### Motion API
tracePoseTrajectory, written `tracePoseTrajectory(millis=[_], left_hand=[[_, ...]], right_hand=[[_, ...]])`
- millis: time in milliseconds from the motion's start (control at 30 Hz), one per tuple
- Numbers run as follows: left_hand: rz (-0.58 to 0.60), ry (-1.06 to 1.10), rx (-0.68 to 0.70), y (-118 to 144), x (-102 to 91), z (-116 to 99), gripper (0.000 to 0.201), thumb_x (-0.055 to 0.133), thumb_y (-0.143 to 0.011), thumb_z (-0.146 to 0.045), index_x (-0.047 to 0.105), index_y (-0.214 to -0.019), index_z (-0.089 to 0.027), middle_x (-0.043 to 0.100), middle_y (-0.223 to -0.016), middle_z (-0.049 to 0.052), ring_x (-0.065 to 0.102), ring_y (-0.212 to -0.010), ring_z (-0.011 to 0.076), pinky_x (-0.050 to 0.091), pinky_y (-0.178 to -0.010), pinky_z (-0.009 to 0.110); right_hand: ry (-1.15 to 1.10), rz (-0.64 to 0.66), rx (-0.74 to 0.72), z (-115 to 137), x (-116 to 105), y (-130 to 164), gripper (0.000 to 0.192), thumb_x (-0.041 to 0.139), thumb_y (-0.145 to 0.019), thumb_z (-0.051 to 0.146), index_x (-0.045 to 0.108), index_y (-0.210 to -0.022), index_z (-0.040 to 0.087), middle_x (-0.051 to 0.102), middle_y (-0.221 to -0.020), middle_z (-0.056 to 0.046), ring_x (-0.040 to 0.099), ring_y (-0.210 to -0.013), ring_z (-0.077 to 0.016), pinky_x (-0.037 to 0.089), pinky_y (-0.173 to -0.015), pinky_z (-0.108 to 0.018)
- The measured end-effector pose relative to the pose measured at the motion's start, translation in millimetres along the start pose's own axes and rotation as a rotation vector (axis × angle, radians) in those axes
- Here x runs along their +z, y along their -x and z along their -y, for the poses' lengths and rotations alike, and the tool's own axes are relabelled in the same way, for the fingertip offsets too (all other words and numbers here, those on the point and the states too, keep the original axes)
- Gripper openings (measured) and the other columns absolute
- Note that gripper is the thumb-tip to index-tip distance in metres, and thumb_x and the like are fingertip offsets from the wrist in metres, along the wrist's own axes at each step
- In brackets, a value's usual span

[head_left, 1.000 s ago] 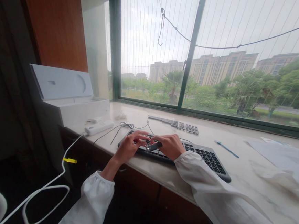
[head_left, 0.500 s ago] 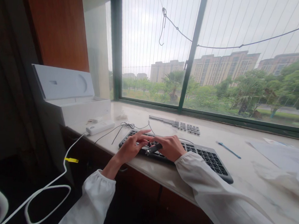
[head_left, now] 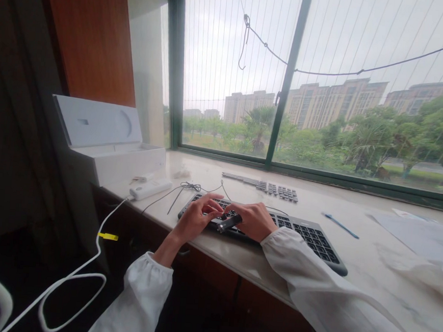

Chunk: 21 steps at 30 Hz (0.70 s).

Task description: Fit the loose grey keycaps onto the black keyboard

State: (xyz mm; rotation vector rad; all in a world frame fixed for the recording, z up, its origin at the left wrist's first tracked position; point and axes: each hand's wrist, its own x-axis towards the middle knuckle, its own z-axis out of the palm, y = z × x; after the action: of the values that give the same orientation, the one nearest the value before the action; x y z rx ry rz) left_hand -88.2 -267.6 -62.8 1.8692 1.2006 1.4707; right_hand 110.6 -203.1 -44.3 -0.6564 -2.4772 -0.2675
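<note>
- Keyboard [head_left: 308, 234] lies on the sill [head_left: 244, 262], near its front edge.
- Right hand [head_left: 253, 220] is closed around a dark tool [head_left: 228, 223] over the left keys.
- Left hand [head_left: 196, 218] rests its fingers on the keys, holding nothing.
- Keycaps [head_left: 269, 188] lie behind, pen [head_left: 340, 225] to the right, white box [head_left: 108, 147] to the left.
- White cable [head_left: 95, 251] hangs off the edge.
- Writing: none legible.
</note>
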Motion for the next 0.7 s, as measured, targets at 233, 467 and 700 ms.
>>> tracePoseTrajectory(millis=[233,467,700], left_hand=[[-0.026,-0.114,-0.026,-0.6,-1.9,-2.3,0.026,0.068,-0.080,-0.039,0.071,-0.096,-0.019,0.073,-0.091,0.005,0.067,-0.076,0.0168,0.053,-0.069,0.026],[0.010,-0.137,-0.013,0.0,-1.4,-6.3,0.023,0.068,-0.079,-0.034,0.073,-0.094,-0.018,0.074,-0.090,0.005,0.067,-0.073,0.0169,0.054,-0.067,0.025],[0.001,-0.170,0.000,1.4,-1.0,-5.8,0.020,0.069,-0.078,-0.032,0.074,-0.092,-0.020,0.073,-0.088,0.002,0.063,-0.066,0.0129,0.051,-0.062,0.022]], right_hand=[[0.004,-0.020,0.065,0.6,-2.5,0.4,0.028,0.062,-0.078,0.025,0.067,-0.105,0.032,0.073,-0.074,0.003,0.065,-0.063,-0.0148,0.029,-0.058,-0.024],[0.004,-0.022,0.084,1.6,-2.1,1.2,0.023,0.062,-0.079,0.029,0.067,-0.102,0.030,0.072,-0.070,0.002,0.064,-0.060,-0.0146,0.029,-0.057,-0.024],[-0.001,-0.039,0.050,0.7,-0.9,1.8,0.019,0.059,-0.084,0.035,0.067,-0.099,0.028,0.071,-0.068,0.001,0.061,-0.057,-0.0134,0.027,-0.055,-0.023]])
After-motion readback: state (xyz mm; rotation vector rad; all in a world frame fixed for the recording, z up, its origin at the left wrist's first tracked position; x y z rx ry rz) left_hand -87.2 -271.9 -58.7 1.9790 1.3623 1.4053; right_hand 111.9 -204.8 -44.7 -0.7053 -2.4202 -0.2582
